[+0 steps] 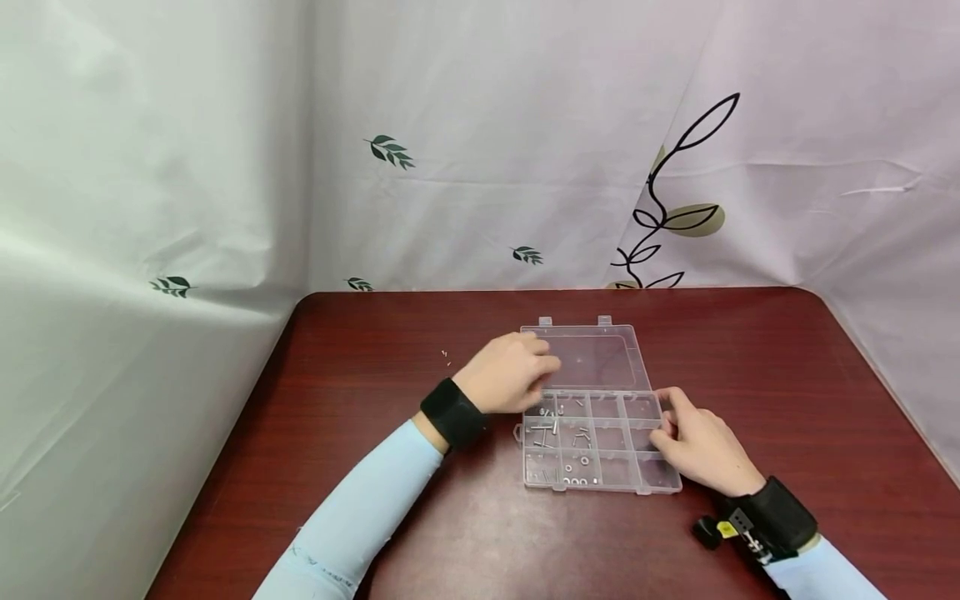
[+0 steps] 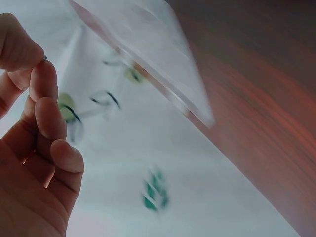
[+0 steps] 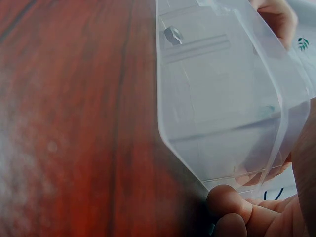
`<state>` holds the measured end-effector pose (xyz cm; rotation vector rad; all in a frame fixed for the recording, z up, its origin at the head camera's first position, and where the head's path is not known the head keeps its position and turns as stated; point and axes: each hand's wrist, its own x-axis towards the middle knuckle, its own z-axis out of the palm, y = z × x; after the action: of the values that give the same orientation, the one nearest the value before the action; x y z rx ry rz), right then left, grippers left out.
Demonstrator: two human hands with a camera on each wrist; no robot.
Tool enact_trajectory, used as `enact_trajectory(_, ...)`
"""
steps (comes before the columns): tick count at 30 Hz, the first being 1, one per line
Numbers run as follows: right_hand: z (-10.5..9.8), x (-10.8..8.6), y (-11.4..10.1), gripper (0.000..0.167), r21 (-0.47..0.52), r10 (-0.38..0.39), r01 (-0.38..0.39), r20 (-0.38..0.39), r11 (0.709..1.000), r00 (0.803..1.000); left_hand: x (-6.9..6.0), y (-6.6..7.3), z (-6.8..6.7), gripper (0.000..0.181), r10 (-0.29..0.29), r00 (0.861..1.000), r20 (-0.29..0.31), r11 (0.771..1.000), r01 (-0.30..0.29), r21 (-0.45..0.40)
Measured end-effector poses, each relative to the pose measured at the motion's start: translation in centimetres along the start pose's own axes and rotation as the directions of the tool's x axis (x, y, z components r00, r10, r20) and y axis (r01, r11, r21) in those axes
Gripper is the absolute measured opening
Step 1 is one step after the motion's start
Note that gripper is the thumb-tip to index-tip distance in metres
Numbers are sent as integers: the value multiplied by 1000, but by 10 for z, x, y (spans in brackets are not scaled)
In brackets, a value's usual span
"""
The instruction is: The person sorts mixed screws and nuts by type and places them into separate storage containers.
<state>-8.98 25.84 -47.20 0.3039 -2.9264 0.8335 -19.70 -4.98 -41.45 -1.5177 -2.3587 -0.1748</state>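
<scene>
A clear plastic compartment box [image 1: 618,473] lies on the table with its lid [image 1: 592,362] folded open to the back. Screws [image 1: 583,433], nuts and washers [image 1: 576,482] sit in its left and middle compartments. My left hand [image 1: 506,375] hovers over the box's back left corner. In the left wrist view its thumb and index finger pinch a tiny metal piece [image 2: 45,58], mostly hidden by the fingertips; its kind cannot be told. At the box's right side, my right hand [image 1: 701,446] grips the wall with thumb and fingers. A nut [image 3: 173,35] shows through the plastic.
A few tiny pieces [image 1: 445,356] lie on the dark red wooden table [image 1: 367,358], left of the box. Black bands [image 1: 453,414] circle both wrists. Behind the table hangs a white cloth [image 1: 465,208] with leaf prints.
</scene>
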Motion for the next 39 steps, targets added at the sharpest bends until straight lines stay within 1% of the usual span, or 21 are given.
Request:
enact_trajectory(4,-1,0,-1,36,1,10,-10,6,1000,1000,17,24,4,9,59,998,-3,998,-59,-19)
enact_trajectory(7,-1,0,-2,36,5,12,-12,8,1000,1000,28,40,6,12,90,996,17,996,-89,-18)
enact_trajectory(10,-2,0,-2,37,9,9,-10,11,1000,1000,37,52,7,13,108,993,49,994,-108,-1)
enact_trajectory(13,-2,0,-2,37,10,2,-2,11,1000,1000,43,59,8,11,113,991,71,993,-114,18)
enact_trajectory(20,-2,0,-1,37,8,-3,3,8,1000,1000,47,63,6,16,112,988,108,992,-118,52)
enact_trajectory(26,-1,0,0,38,10,8,-8,18,1000,1000,48,65,4,17,116,985,127,991,-123,53)
enact_trajectory(30,0,0,1,38,7,9,-9,20,1000,1000,49,66,3,15,121,985,126,991,-127,41)
enact_trajectory(32,0,0,1,38,7,8,-8,21,1000,1000,48,65,2,20,113,986,126,993,-117,26)
enact_trajectory(36,-1,0,0,37,7,6,-6,20,1000,1000,42,62,-1,40,78,990,116,997,-77,-13)
enact_trajectory(39,-1,0,-1,38,10,5,-5,14,1000,1000,33,57,-4,45,50,993,103,998,-46,-34)
